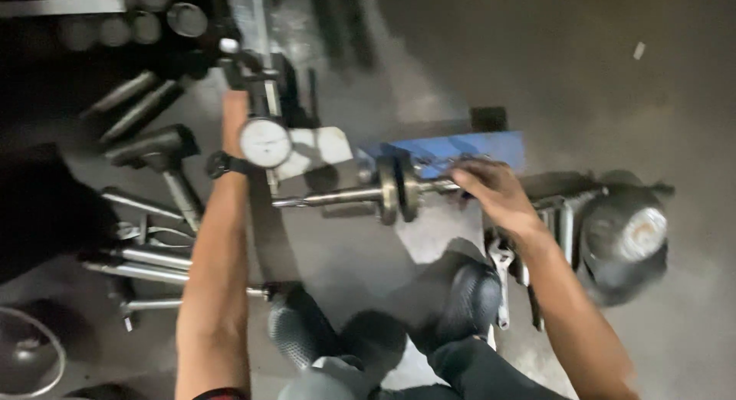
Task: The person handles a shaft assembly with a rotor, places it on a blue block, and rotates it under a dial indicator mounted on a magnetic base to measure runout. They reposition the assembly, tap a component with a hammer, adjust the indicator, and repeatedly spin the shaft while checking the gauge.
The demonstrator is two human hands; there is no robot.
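Down on the grey concrete floor (368,262), the steel shaft with twin discs (383,191) rests under a round white dial gauge (265,142). Right hand (491,189) grips its right end; left hand (234,109) reaches behind the gauge, grip unclear. Looks like runout checking; slow turning needed.

Both hands (234,113) (491,189) reach forward (right fingers curled).

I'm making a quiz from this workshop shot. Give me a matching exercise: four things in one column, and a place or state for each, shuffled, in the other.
Things:
1. dial gauge
2. right hand
3. wrench
4. wristwatch

Places or states:
A. on the floor by the right knee
B. grips the shaft's right end
C. on the left wrist
D. round white face, above the shaft

Pairs: 1-D, 2-B, 3-A, 4-C
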